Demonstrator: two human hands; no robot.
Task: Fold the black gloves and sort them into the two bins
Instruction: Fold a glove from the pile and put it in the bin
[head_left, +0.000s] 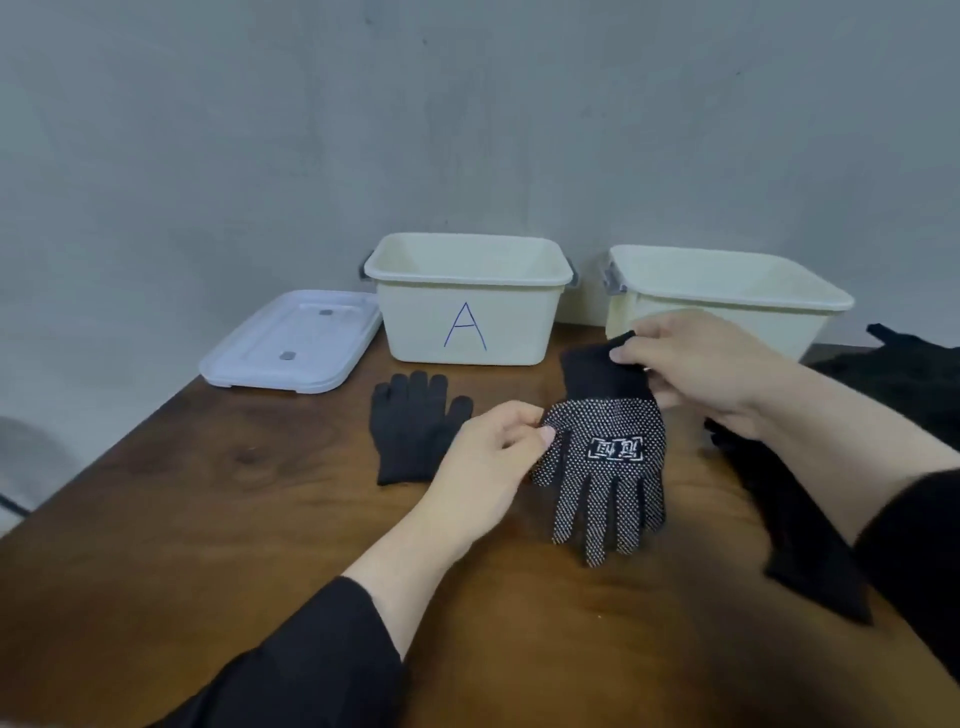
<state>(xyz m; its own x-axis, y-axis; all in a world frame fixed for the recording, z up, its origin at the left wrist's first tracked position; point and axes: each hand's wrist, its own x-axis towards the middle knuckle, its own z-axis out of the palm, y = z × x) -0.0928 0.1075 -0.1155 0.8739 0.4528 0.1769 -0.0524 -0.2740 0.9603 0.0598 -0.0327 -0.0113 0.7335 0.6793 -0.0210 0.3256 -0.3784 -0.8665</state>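
- The left hand (493, 457) comes in from the lower left, forearm in a black sleeve; its thumb and fingers are curled and pinch the edge of the dotted glove (608, 467) near the glove's thumb.
- The right hand (701, 369) reaches from the right side — its fingers pinch the plain black cuff of the same glove, at the far end.
- The dotted glove hangs between both hands, fingers pointing toward the person, over the wooden table (208, 519).
- A plain black glove (410, 431) lies flat on the table, in front of the bin marked A (467, 296).
- The second bin (727, 296) stands to the right, behind the right hand.
- A white lid (296, 338) lies left of the bin marked A.
- More black gloves (810, 530) lie under the right forearm.
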